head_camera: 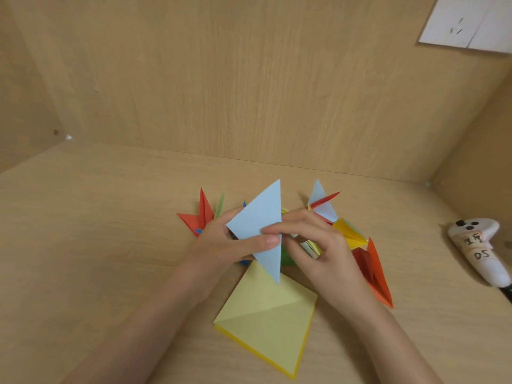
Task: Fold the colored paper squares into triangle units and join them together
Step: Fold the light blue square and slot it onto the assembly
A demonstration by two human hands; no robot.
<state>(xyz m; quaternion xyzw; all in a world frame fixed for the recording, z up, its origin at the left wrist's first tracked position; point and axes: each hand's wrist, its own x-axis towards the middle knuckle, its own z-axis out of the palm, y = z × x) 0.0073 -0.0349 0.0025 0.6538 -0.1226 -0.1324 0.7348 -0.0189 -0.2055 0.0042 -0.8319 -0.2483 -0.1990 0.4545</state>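
A light blue paper triangle [260, 220] stands upright above the table, held between both hands. My left hand [221, 239] grips its lower left side, thumb pressed across the front. My right hand [313, 239] pinches its right edge with the index finger on the paper. Behind the hands lies a ring of joined folded units: red points [201, 214] at the left, a pale blue and red unit [322, 203] at the back, yellow [350, 232] and orange-red [374, 273] units at the right. A creased yellow square [268, 317] lies flat in front.
The wooden table [97, 245] is boxed in by a wooden back wall and side walls. A white controller with a handwritten label [479, 245] lies at the right edge. A white sheet [471, 20] hangs on the wall at top right.
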